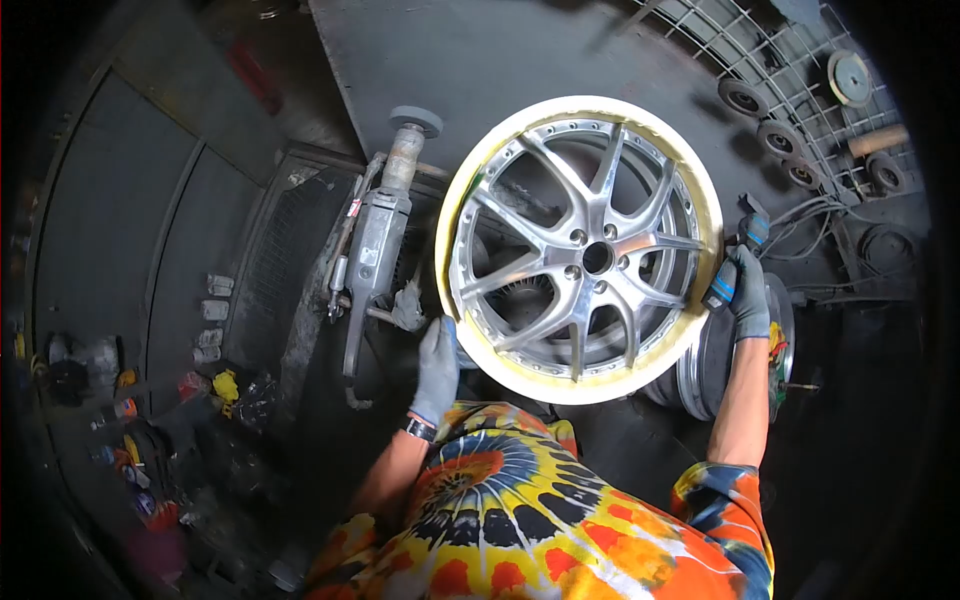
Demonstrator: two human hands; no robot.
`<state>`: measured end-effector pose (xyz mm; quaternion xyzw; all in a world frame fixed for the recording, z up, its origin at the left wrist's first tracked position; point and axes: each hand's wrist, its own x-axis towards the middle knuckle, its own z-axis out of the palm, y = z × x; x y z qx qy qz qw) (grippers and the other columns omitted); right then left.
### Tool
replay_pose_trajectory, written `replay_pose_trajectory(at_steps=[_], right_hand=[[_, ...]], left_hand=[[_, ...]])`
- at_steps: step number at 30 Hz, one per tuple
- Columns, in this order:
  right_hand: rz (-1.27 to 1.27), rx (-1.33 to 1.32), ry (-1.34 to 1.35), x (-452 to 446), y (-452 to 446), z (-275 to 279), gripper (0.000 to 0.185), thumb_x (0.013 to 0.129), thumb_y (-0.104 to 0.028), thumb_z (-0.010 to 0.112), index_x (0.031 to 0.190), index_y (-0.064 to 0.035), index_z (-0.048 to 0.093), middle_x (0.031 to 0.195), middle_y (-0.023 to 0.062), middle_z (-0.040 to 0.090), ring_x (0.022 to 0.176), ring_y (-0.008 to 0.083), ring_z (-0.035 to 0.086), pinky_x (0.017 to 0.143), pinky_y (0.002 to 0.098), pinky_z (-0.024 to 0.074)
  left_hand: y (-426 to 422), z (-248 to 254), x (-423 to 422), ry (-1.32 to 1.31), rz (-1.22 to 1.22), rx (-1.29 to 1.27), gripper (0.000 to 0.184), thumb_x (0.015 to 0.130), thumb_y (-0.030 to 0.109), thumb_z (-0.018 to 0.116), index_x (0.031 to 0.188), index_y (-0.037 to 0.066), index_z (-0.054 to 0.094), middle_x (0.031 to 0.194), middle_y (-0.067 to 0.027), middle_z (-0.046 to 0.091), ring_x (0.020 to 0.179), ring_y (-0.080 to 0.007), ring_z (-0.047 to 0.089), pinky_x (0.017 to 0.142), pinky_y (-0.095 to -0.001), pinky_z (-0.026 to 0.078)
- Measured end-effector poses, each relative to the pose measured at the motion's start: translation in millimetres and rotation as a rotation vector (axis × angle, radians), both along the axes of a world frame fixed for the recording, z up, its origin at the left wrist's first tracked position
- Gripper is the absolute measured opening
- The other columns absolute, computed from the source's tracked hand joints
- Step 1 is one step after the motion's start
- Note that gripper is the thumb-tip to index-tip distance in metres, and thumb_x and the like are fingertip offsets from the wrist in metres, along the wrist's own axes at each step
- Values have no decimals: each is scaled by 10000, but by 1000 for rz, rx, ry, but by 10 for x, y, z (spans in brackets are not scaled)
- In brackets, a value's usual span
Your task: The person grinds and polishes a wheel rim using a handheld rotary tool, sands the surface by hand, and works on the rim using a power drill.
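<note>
Because its spoked face is turned toward the camera, the wheel (585, 216) shows its hub hole near the middle and five bolt holes around that. Being round, it has no long axis across its face; its axle line points roughly at the camera. It is in front of the person's torso, above the shirt (560, 510) in view, with a pale yellow band around its rim.

The left hand (436, 372), in a grey glove, is at the wheel's lower left edge. Its fingers point up and lie close together, the palm side turned to the rim; the thumb's hold cannot be made out. That forearm slants up and rightward from the lower left, with a watch (419, 429) at the wrist.

Gloved too, the right hand (751, 295) is at the wheel's right edge, fingers curled around a blue and black tool (720, 286). The tool slants from upper right to lower left alongside the rim. The right forearm rises steeply, leaning slightly rightward.

Left of the wheel stands a grey machine (378, 240), its round disc (416, 121) uppermost. Another wheel (706, 372) lies partly hidden behind, at lower right.
</note>
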<state>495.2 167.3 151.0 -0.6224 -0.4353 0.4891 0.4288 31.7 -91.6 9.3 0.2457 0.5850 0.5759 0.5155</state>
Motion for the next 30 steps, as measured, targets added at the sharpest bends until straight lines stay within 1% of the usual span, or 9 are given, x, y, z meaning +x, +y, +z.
replay_pose_trajectory(at_steps=[3,8,12,15,19,21,23,27,30], right_hand=[[-135,-5,-26,164,-392,-220,189,998,-277,618,1059,-111,686,897,-36,633,820,109,582,773,279,495],[-401,-48,215,-188,-1657,-517,202,1015,-338,592,991,-145,646,913,-20,619,841,108,606,781,301,530],[-631,-32,311,-742,-2528,-728,148,995,-280,574,957,-146,622,911,-20,605,858,115,605,795,316,530],[-767,-65,459,-1149,-2883,-739,90,954,-206,595,977,-120,605,962,-3,617,928,138,619,877,343,528],[-800,-93,561,-1386,-2869,-514,176,921,-168,598,1081,-95,602,1045,44,633,1044,203,646,982,412,534],[-825,-136,476,-1043,-2750,-513,183,937,-194,593,1097,-107,612,1042,34,632,1025,191,641,967,406,532],[-671,-185,271,-334,-2779,-618,183,959,-243,589,1098,-127,612,1048,19,631,974,171,636,921,390,543],[-695,-172,157,-380,-1603,-95,199,984,-314,609,1078,-140,630,987,-10,635,886,148,632,837,345,561],[-491,-177,114,-182,-909,136,208,989,-301,611,1099,-128,649,971,-2,654,898,162,649,841,338,562]], left_hand=[[436,200,-336,359,-41,136,379,1121,283,434,1030,-53,584,914,-162,601,835,-209,534,812,-349,463],[1593,489,-831,575,-127,305,404,1082,298,525,875,-40,605,719,-203,571,655,-280,528,652,-421,440],[2585,733,-833,795,-306,414,420,1041,319,575,815,-34,608,769,-264,599,719,-432,581,682,-489,464],[3123,844,-709,732,-358,288,438,1013,318,592,779,-52,575,719,-243,584,622,-378,560,664,-466,470],[3156,884,-693,440,-370,236,362,1019,257,581,831,-50,617,753,-191,618,676,-294,606,697,-426,489],[2885,886,-809,251,-255,320,246,1034,178,561,961,-35,660,863,-152,650,783,-223,618,756,-387,499],[2391,774,-954,311,-237,188,190,1054,115,524,1095,-19,651,973,-138,660,867,-204,609,815,-355,496],[1467,670,-948,385,-300,36,203,1088,138,482,1102,-28,598,965,-156,637,878,-240,606,826,-359,493],[1201,740,-777,339,-292,-60,217,1114,153,444,1034,-20,549,884,-90,545,828,-136,495,771,-307,448]])
